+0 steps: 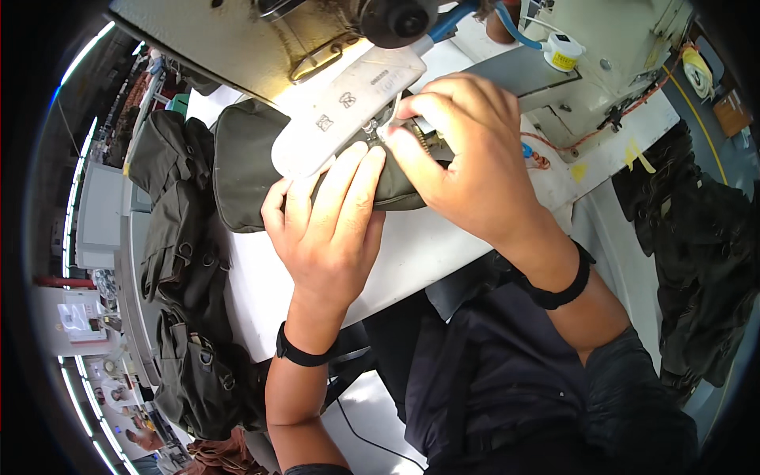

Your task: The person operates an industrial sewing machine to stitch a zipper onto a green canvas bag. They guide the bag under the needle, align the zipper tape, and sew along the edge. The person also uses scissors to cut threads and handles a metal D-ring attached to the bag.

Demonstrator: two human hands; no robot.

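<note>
My left hand (pixel 328 229) lies flat on a dark olive fabric pouch (pixel 245 162), pressing it onto the white sewing table (pixel 412 253). My right hand (pixel 467 158) grips the right end of the same pouch, with thumb and forefinger pinched close to the needle area (pixel 380 127) of the sewing machine. A white guard plate (pixel 348 107) of the machine lies over the pouch's middle. Each wrist wears a black band.
The cream sewing machine body (pixel 237 39) fills the top edge. A pile of finished olive pouches (pixel 186 261) hangs off the table's left side. More dark fabric (pixel 704 253) is heaped at the right. A small white spool (pixel 564 51) stands at the top right.
</note>
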